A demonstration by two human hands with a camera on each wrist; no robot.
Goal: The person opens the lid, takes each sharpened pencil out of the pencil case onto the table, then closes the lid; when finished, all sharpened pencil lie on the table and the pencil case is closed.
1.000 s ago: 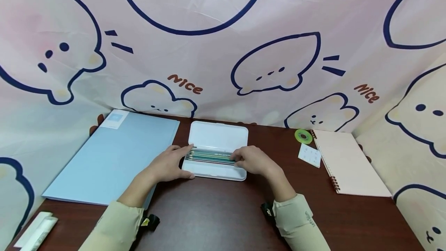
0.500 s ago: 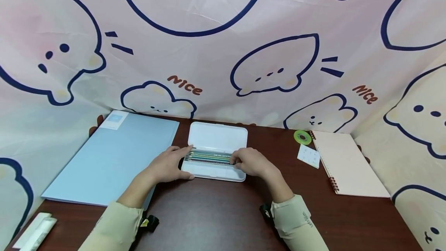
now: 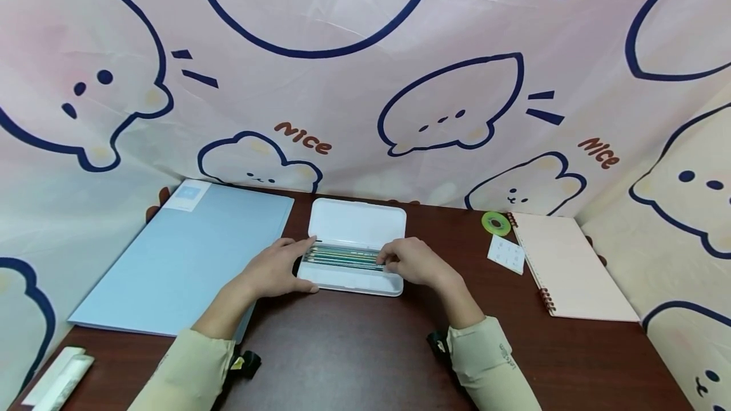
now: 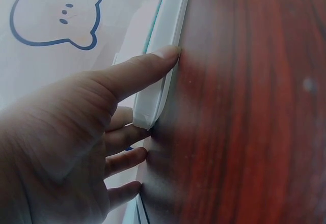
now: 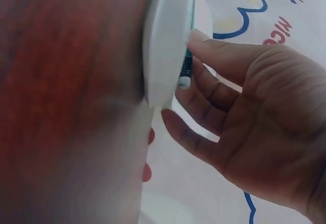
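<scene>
A white pencil case (image 3: 358, 282) lies on the table with its lid (image 3: 357, 219) folded back. Several pencils (image 3: 341, 256), mostly green, lie side by side in it. My left hand (image 3: 275, 270) holds the case's left end, thumb along the front edge and fingers spread around the end. With curled fingers, my right hand (image 3: 414, 260) pinches at the right ends of the pencils. In the right wrist view, its thumb (image 5: 214, 48) presses beside a green pencil (image 5: 186, 71) with a black band and white tip. The fingers hide the other pencil ends.
A large light-blue folder (image 3: 188, 259) lies left of the case. On the right are a spiral sketchbook (image 3: 573, 268), a green ring-shaped roll (image 3: 495, 224) and a small white card (image 3: 506, 254). White wrapped packages (image 3: 63, 376) sit at the near left corner. A printed cloth (image 3: 354, 100) encloses the table.
The pencils under my right fingers have shifted slightly within the case. Both hands stay in nearly the same place.
</scene>
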